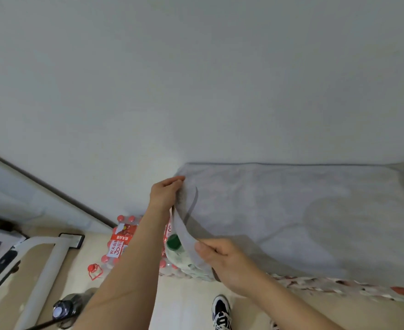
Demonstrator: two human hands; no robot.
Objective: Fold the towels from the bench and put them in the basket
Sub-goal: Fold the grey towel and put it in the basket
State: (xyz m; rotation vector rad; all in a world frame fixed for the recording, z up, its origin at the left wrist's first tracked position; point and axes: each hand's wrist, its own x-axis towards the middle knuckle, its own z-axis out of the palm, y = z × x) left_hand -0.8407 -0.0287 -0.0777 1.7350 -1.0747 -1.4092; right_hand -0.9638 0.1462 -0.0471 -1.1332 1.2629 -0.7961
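In the head view, a grey towel (pixel 279 210) lies spread flat across the centre right of the frame, on a bench whose floral cover (pixel 334 285) shows along the lower right edge. The left hand (pixel 165 195) pinches the towel's far left corner at mid-frame, and the right hand (pixel 222 257) grips the near left corner just below it, so the left edge is lifted into a loose strip between them. That strip partly hides a green-capped bottle (pixel 173 241) beside a pack of red-capped water bottles (pixel 121 236) on the floor. Further left lie a loose red cap ring (pixel 94 270) and a white frame (pixel 51 258). A dark bottle (pixel 63 309) stands at the bottom left and a shoe (pixel 221 310) at the bottom centre. A plain wall (pixel 196 79) fills the upper half.
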